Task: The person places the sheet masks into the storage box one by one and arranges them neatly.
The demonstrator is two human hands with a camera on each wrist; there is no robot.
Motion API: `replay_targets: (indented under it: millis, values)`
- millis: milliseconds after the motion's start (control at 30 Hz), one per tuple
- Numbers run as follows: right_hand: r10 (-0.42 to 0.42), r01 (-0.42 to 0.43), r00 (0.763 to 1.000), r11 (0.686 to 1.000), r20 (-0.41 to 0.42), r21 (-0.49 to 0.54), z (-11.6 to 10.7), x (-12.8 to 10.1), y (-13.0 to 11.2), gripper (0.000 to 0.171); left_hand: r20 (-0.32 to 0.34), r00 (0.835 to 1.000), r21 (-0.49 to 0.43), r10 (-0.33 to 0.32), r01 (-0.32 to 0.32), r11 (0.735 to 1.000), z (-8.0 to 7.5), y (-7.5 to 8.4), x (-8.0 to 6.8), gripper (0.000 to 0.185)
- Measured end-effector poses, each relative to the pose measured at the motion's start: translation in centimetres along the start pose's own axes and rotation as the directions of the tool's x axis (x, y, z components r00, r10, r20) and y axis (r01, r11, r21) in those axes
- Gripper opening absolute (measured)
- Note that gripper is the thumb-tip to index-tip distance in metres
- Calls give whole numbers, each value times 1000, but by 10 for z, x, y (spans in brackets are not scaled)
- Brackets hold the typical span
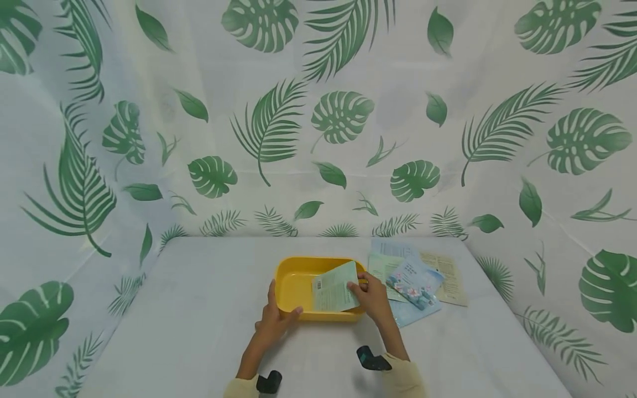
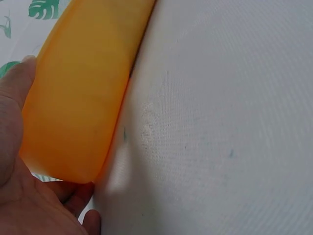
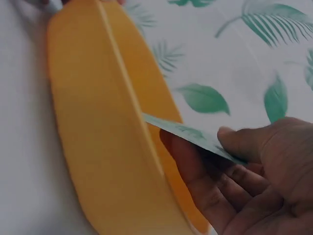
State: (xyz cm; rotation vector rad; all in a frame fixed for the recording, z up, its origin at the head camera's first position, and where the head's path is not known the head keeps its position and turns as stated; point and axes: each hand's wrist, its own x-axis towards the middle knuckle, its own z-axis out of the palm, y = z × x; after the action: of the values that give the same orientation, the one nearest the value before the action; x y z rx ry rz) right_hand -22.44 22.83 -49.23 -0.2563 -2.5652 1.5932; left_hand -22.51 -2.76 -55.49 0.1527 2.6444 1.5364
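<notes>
Here's the left hand [image 1: 275,320], wrapped round the near left corner of the yellow tray [image 1: 293,287], thumb at the near side and fingers spread along the left end! And over on the right, the right hand [image 1: 374,296] has the green booklet [image 1: 334,288] pinched, thumb on top, fingers beneath, right at the tray's right end. The booklet sits tilted, its lower part inside the tray, its upper corner up near the far rim; whether it touches the tray's floor, I can't tell. Printed lines run across its face, with a small dark-barred label near the left edge. The right wrist view gives it nearly edge-on, very thin, slipping behind the tray's wall!

Just beyond that hand, an overlapping pile on the white desk [image 1: 199,309]: the floral booklet [image 1: 415,283] on top, pink blooms on blue, the green sheet [image 1: 382,268] to its left, the beige sheet [image 1: 452,276] to its right, the blue sheet [image 1: 413,314] poking out below. Cream sleeves [image 1: 405,381] on both arms, black wrist devices [image 1: 370,359] too, and behind it all hangs the leaf-print curtain [image 1: 388,110]
</notes>
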Motion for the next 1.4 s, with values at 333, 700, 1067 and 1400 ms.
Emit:
replay_targets:
  millis: [333,700,1067,1400]
  values:
    - [18,-19,1000,962,-8,-273,37,-2,0,36,2,1000,23,11,-12,1000,1,-1,-2,103]
    - [46,-9,998,812,49,-583,53,-10,0,30,3,1000,34,17,-17,999,4,-3,-3,103]
    - [2,25,999,780,42,-625,58,-3,3,27,-9,1000,59,-6,6,998,3,-5,-4,104]
    - [63,-18,997,765,46,-644,59,4,-5,41,-10,1000,51,-9,9,999,-2,-5,1,105]
